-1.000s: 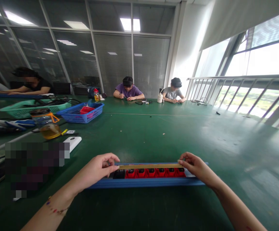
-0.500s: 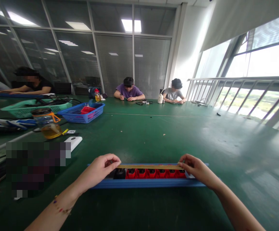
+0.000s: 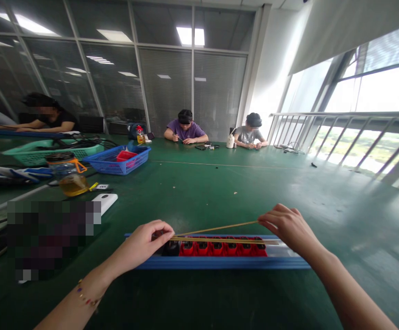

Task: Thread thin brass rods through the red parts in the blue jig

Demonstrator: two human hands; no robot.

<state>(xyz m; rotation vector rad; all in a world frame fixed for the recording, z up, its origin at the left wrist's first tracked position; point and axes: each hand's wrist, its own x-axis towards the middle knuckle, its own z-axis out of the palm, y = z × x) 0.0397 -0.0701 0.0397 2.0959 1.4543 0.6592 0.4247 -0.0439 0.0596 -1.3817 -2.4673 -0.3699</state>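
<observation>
A long blue tray (image 3: 220, 262) lies before me, holding a row of red compartments (image 3: 216, 250) with black pieces in them. A black round piece (image 3: 171, 249) sits at the row's left end. Over the row stretch thin yellow sticks (image 3: 216, 240), their left ends pinched between the thumb and fingers of my left hand (image 3: 153, 238). My right hand (image 3: 287, 224), closed in a pinch, holds the far end of one thin yellow stick (image 3: 220, 228), raised at a slant above the others. Its left end reaches my left fingertips.
To the left are a white power bank (image 3: 106, 201), a jar of amber liquid (image 3: 70, 176), a blue basket (image 3: 120, 160) with a red box inside, and a green basket (image 3: 48, 151) with dark cables. Several people sit at the far side of the green table (image 3: 199, 192).
My right hand has risen and moved slightly right, lifting the end of one yellow stick off the bundle. The other sticks' right ends are free of it. My left hand stays about where it was.
</observation>
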